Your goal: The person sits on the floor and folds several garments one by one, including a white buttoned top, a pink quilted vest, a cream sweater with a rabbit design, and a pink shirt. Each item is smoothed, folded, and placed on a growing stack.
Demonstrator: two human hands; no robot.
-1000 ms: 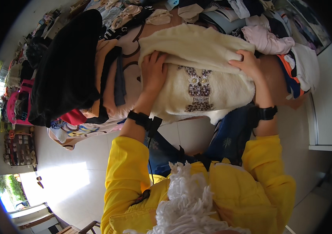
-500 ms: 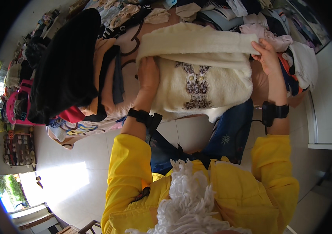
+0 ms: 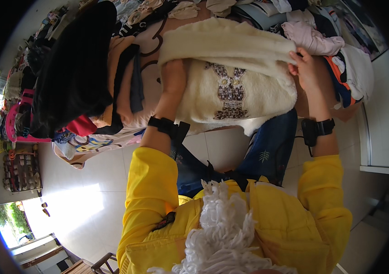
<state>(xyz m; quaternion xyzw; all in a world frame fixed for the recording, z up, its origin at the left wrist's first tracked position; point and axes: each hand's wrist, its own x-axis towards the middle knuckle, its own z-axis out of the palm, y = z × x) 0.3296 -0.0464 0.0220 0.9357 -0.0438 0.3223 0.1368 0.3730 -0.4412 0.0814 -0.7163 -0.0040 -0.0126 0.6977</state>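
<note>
Pinching the sweater (image 3: 267,89) by its flap (image 3: 226,43) with my right hand (image 3: 306,71), my left hand (image 3: 174,75) tucked beneath, its grip untellable, I work upper centre of the frame, apparently mid-fold, the next move calling for a level edge.

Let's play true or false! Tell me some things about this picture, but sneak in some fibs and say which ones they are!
1. The right hand holds the edge of the cream sweater. True.
2. The left hand lies flat on top of the sweater. False: it goes under the folded part, so its fingers are hidden.
3. The sleeves are yellow. True.
4. The big black cloth is right of the sweater. False: it is on the left.
5. The sweater's patch is plain red. False: it is checked, dark and pale.
</note>
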